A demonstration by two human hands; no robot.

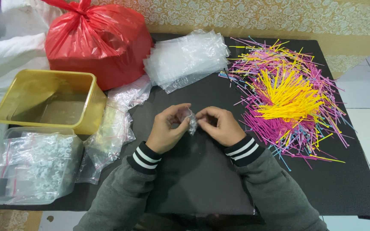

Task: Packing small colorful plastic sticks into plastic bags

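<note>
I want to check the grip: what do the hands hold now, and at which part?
Both the left hand and right hand pinch one small clear plastic bag by its top edge, fingertips on either side.

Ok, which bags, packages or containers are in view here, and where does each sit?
Small clear bag: pinched between left hand and right hand.
Red plastic bag: tied, back left.
Stack of clear bags: flat, back centre.
Yellow tub: rectangular, left.
Clear container: front left, holding filled bags.

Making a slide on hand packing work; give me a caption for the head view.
Both hands, left hand and right hand, pinch a small clear bag beside coloured sticks.
</note>
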